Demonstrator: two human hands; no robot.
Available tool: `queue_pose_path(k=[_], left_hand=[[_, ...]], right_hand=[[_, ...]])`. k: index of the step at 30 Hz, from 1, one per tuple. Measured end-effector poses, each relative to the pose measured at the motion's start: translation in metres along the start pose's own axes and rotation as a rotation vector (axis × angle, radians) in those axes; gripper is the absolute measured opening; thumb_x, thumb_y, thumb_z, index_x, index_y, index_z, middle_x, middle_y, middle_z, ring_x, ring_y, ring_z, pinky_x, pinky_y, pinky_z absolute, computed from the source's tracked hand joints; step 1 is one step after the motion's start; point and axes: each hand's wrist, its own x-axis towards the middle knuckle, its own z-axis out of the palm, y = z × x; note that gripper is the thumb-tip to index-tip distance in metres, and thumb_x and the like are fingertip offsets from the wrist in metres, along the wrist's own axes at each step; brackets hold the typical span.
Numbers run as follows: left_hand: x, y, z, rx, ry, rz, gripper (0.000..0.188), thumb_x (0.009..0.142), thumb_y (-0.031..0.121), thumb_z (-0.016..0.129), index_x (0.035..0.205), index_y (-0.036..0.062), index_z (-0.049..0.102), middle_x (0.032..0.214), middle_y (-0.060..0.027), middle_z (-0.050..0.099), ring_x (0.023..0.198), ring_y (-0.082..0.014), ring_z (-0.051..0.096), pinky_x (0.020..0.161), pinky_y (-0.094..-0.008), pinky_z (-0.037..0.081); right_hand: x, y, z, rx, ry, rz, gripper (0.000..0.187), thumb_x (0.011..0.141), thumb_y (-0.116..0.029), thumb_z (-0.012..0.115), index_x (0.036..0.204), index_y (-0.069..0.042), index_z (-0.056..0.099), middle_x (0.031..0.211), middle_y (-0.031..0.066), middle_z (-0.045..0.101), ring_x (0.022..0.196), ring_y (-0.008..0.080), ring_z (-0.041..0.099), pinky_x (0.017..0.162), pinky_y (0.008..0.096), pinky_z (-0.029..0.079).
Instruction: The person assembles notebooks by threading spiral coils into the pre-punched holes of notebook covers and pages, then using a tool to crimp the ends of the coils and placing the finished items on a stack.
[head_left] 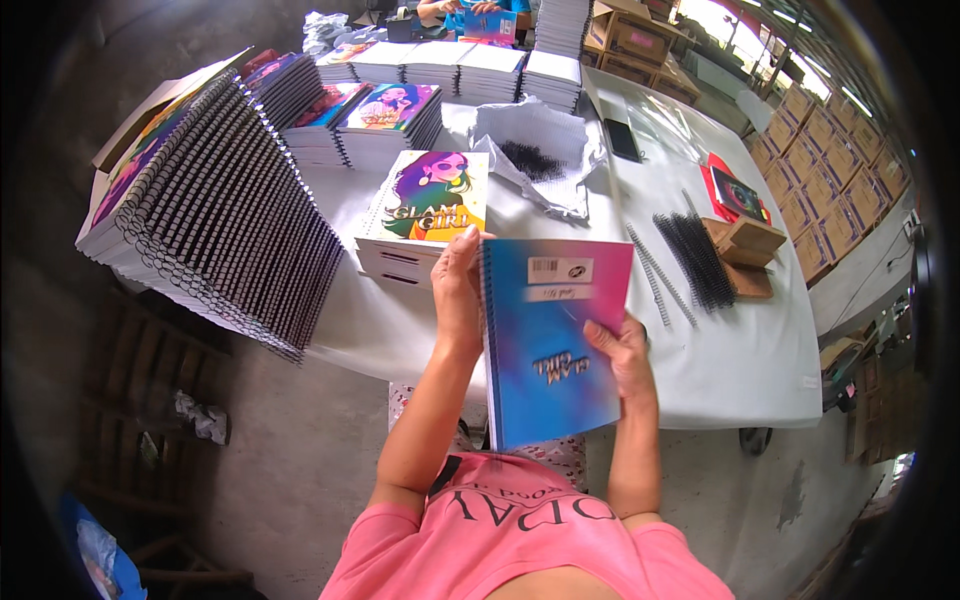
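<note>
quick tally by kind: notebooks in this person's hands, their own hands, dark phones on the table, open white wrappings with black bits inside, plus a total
Held blue-and-pink notebook: 1
Own hands, left hand and right hand: 2
Dark phone: 1
Open white wrapping with black bits: 1
Total: 5

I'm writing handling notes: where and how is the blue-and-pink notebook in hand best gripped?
The notebook is probably best pinched at its flat right edge, from the right, thumb on top, like the right hand; the spiral binding lines its left edge.
</note>
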Motion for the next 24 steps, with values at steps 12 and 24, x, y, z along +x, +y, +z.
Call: queue_pose_path(k=[12, 24], left_hand=[[-0.007, -0.010, -0.023, 0.316, 0.094, 0.117, 0.022, 0.083, 0.011, 0.064, 0.099, -0.0036, 0.065, 0.073, -0.0035, 0.064, 0.063, -0.0066, 0.057, 0.061, -0.0212, 0.048], [-0.020, 0.020, -0.036, 0.548, -0.090, 0.204, 0.021, 0.093, 0.017, 0.053, 0.101, -0.0013, 0.059, 0.082, -0.0003, 0.059, 0.071, -0.0052, 0.052, 0.065, -0.0205, 0.045]], right_hand=[[-0.016, -0.017, -0.003, -0.756, 0.113, -0.325, 0.025, 0.086, -0.015, 0.062, 0.106, -0.002, 0.062, 0.083, 0.0121, 0.067, 0.065, 0.0122, 0.061, 0.059, 0.0253, 0.047], [-0.018, -0.036, 0.027, -0.923, -0.073, -0.732, 0.032, 0.079, 0.003, 0.058, 0.110, -0.002, 0.061, 0.089, 0.0133, 0.068, 0.059, 0.0195, 0.063, 0.055, 0.0266, 0.048]])
